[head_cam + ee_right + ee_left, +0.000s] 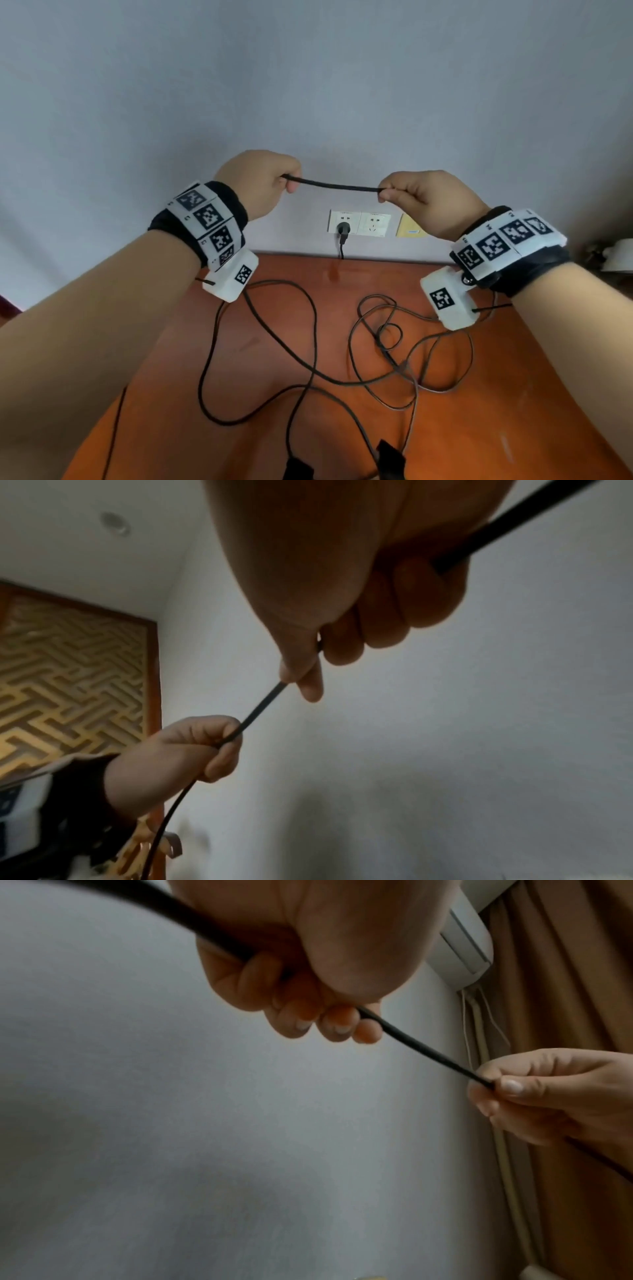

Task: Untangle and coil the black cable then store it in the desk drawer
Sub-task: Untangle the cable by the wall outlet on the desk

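Above a glossy reddish-brown wooden table, cut off at the frame's lower edge, a thin black rubber-sheathed cable lies in tangled loops, one short stretch raised taut before the pale wall. The left hand and right hand each grip that stretch in curled fingers; the cable's ends are hidden.

We see a thin black rubber cable above a glossy reddish-orange wooden desk top, against a plain pale grey wall. Our white wrist bands carry black-and-white square checker markers. The white plastic wall socket plate holds a black plug; beside it sits a pale yellow square sticker.
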